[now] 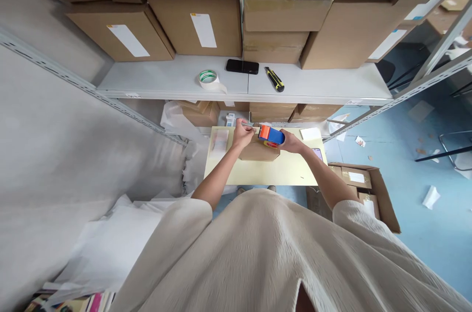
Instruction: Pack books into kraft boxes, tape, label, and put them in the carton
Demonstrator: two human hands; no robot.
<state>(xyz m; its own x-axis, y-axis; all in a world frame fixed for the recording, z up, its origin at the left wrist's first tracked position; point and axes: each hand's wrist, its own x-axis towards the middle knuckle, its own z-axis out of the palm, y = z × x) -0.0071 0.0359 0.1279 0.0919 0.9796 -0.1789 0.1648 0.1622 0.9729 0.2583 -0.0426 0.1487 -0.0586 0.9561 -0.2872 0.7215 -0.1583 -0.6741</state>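
Note:
My right hand (290, 142) grips a blue and orange tape dispenser (273, 135) from its right end. The dispenser is above a small brown cardboard box (259, 153) on the pale yellow table (254, 173). My left hand (242, 135) is just left of the dispenser, its fingers pinched on what looks like the end of a thin clear strip of tape. The strip runs toward the dispenser's orange head. Both hands and the dispenser hide part of the box's top.
A grey shelf (165, 75) behind the table holds a tape roll (208, 78), a black phone (242, 66), a yellow-black utility knife (275, 79) and several cartons. An open carton (385, 199) with smaller boxes stands right. White sheets (110, 238) are piled left.

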